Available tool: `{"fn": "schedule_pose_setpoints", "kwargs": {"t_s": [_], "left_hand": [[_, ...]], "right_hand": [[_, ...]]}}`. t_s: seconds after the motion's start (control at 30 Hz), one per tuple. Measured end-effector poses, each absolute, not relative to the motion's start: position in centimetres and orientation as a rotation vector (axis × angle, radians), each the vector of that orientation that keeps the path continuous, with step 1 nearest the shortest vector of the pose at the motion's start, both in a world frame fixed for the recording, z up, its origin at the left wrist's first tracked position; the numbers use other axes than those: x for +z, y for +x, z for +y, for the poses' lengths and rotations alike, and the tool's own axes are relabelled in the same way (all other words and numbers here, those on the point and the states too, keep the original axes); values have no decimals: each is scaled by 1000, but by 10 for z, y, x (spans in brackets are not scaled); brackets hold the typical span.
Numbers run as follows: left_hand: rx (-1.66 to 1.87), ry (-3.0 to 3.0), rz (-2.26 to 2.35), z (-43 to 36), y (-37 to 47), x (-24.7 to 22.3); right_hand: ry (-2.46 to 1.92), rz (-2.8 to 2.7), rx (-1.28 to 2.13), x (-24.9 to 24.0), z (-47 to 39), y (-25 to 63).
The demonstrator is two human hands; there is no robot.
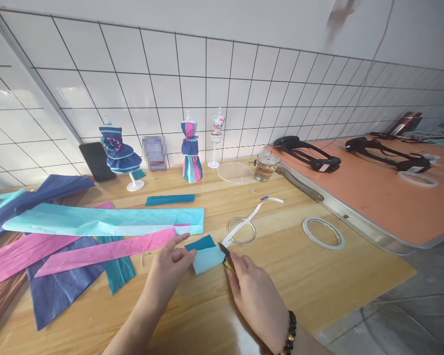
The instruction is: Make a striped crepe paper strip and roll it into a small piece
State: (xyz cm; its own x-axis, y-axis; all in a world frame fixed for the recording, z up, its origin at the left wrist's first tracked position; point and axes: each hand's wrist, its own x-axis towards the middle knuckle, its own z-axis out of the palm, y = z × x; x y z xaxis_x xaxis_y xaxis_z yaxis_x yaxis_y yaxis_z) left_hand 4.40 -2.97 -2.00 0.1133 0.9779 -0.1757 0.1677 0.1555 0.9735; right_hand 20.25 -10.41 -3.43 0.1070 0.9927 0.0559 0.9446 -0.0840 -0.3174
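My right hand (257,291) is closed around a small black-and-yellow cutter (226,255). The cutter's dark tip is at the right edge of a small folded piece of teal and light blue crepe paper (208,260). From that tip a narrow white tape strip (241,227) runs up and right, passing over a thin tape ring (230,230). My left hand (170,268) is at the paper's left side, its thumb tip touching the edge. Its index finger is stretched out and apart from the thumb, while the other fingers curl.
Pink, light blue and navy paper strips (107,220) overlap on the left. Three small dress forms (192,148) and a phone (98,161) stand along the tiled wall. A glass (266,167), a tape roll (323,233) and an orange case (385,202) bearing black headsets (311,155) are rightward.
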Motion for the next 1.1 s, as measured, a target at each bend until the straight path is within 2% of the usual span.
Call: {"fn": "schedule_pose_setpoints", "kwargs": {"t_s": [1.1], "left_hand": [[878,1299,1327,-30,44,-23]], "right_hand": [[-2019,-1758,401,-30,-102,204]]}}
